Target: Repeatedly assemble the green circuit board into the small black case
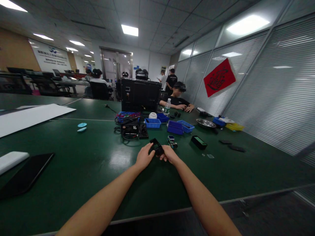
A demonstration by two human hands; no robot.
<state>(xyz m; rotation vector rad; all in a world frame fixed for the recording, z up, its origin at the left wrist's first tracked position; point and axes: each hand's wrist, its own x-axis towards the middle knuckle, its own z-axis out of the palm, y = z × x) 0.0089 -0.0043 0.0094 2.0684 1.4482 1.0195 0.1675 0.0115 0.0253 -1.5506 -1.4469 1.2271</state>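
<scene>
Between my hands, over the green table (pixel 105 183), is a small black box-like casing (pixel 155 146) with an open, frame-like top. My left hand (pixel 144 156) grips its left side, thumb along the near edge. Closed on its right side is my right hand (pixel 168 154), the fingers curled beneath. Just beyond, a small device with a screen and exposed circuit board (pixel 172 141) lies on the table. Farther right sits a black box with a green top (pixel 199 142). A small white ring (pixel 203 154) and a clear square piece (pixel 210 156) lie near it.
Blue bins (pixel 152 123), tangled cables (pixel 123 131), a water bottle (pixel 167 107) and a black monitor (pixel 140 95) stand ahead. A steel bowl (pixel 206 123) is at the right. A black tablet-like slab (pixel 27 173) lies left. Another person (pixel 178 98) sits across the table.
</scene>
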